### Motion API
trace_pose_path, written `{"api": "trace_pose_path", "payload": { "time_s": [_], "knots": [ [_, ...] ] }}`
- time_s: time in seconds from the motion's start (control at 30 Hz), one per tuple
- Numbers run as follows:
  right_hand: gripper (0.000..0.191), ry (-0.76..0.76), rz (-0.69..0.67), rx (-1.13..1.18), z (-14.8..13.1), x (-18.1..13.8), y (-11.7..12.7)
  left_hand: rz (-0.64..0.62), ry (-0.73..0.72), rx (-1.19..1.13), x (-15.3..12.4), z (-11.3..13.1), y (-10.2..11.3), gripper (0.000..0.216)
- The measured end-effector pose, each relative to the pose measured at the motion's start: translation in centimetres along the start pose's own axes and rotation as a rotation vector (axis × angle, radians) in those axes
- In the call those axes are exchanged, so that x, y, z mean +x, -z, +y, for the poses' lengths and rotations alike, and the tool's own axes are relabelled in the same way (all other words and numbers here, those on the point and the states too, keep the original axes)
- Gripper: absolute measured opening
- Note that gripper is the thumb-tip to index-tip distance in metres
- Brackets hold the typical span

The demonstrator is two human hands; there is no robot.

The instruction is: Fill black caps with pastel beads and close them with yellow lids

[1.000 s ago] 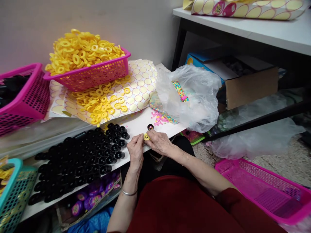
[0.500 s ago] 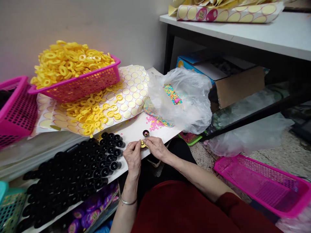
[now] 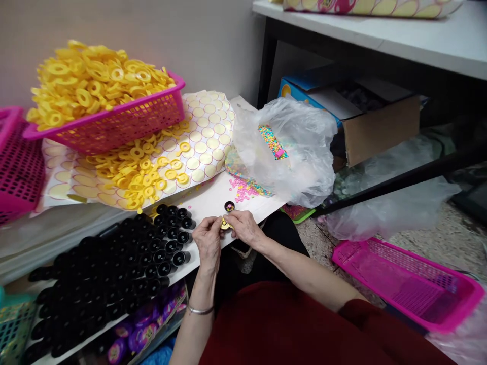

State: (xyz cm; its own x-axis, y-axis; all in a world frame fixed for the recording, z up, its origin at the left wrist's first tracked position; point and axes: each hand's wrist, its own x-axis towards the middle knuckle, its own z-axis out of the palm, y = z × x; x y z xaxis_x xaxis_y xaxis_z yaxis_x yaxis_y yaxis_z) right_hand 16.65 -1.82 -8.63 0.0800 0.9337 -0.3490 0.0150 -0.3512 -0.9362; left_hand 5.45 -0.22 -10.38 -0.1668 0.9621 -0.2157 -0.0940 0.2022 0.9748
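Between my two hands, at the white table's front edge, is a small yellow plastic ring piece (image 3: 225,223) with a dark ring at its centre. The fingers of my left hand (image 3: 207,239) pinch its left side. On its right side, my right hand (image 3: 245,228) pinches it with thumb and fingers. Just beyond my fingertips stands a black cup (image 3: 229,206) with pink bits inside. Left of my left hand, many black cups (image 3: 178,258) stand in rows. Small pink pieces (image 3: 243,190) lie scattered behind the lone cup.
A pink basket (image 3: 125,124) heaped with yellow rings (image 3: 95,76) rests on sticker sheets (image 3: 207,134). A plastic bag (image 3: 304,152) of coloured beads (image 3: 272,142) lies behind my hands. At right, a pink basket (image 3: 407,289) sits low beside a table leg (image 3: 267,61).
The view has tilted and shifted slightly, so the baskets and upper table appear a little higher. My hands stay together on the yellow ring piece, with only slight finger movement.
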Motion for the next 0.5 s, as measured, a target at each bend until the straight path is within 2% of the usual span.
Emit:
{"api": "trace_pose_path", "payload": {
  "time_s": [0.23, 0.37, 0.5],
  "knots": [
    [0.03, 0.002, 0.106, -0.066, -0.4, 0.1, -0.9, -0.05, -0.002, -0.016, 0.2, 0.2, 0.3, 0.027],
    [0.033, 0.02, 0.122, -0.041, -0.3, -0.1, -1.1, -0.027, -0.056, -0.007, 0.1, 0.0, 0.1, 0.03],
    [0.036, 0.001, 0.126, -0.019, 0.2, 0.0, -1.2, -0.036, -0.026, -0.01, 0.1, -0.3, -0.1, 0.031]
  ]
}}
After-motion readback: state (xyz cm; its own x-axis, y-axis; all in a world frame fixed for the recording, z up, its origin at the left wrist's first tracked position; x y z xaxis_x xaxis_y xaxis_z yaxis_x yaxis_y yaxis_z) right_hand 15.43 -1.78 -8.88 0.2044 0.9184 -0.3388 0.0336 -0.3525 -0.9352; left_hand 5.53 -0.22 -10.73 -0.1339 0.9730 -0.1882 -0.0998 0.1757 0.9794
